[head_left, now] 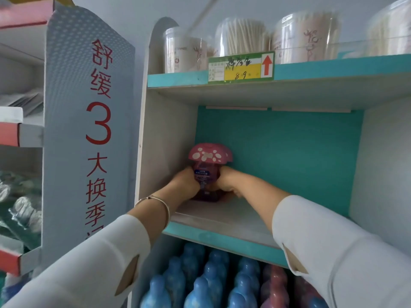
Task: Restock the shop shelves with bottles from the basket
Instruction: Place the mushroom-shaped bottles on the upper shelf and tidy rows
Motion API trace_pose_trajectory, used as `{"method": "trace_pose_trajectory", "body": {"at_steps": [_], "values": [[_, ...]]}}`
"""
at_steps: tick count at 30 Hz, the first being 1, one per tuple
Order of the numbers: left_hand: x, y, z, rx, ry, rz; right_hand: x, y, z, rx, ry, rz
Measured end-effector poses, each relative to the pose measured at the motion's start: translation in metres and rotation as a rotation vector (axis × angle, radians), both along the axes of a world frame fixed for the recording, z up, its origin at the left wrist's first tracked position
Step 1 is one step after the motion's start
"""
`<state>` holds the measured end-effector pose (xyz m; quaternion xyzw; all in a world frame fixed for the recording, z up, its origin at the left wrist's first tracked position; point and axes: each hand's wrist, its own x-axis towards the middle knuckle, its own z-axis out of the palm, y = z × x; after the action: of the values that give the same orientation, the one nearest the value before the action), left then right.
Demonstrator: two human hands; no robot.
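A purple bottle with a pink, white-spotted mushroom cap [209, 162] stands upright at the back left corner of the middle shelf [224, 218]. My left hand [184, 182] grips its left side and my right hand [224, 181] grips its right side. The bottle's base rests on the shelf board, close to the teal back wall and the white side panel. The basket is out of view.
Clear tubs of cotton swabs [241, 37] line the top shelf behind a price tag [241, 66]. Blue bottles [213, 283] and pink bottles [277, 285] fill the shelf below. A grey display panel with red lettering [89, 130] stands to the left.
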<state>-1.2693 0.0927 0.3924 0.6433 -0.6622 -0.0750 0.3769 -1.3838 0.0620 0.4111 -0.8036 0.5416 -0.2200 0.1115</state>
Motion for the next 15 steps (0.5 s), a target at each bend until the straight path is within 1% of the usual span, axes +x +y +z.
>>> {"method": "trace_pose_trajectory", "body": {"at_steps": [8,12,15], "values": [[0.002,0.003,0.000,0.049,0.085,-0.005,0.005,-0.004,-0.007,0.029,-0.081,-0.009],[0.001,0.009,0.001,0.060,0.047,0.036,0.003,-0.001,-0.011,0.055,-0.153,0.026],[-0.001,0.012,0.001,0.057,-0.005,0.108,0.002,-0.001,-0.009,0.047,-0.122,-0.005]]}}
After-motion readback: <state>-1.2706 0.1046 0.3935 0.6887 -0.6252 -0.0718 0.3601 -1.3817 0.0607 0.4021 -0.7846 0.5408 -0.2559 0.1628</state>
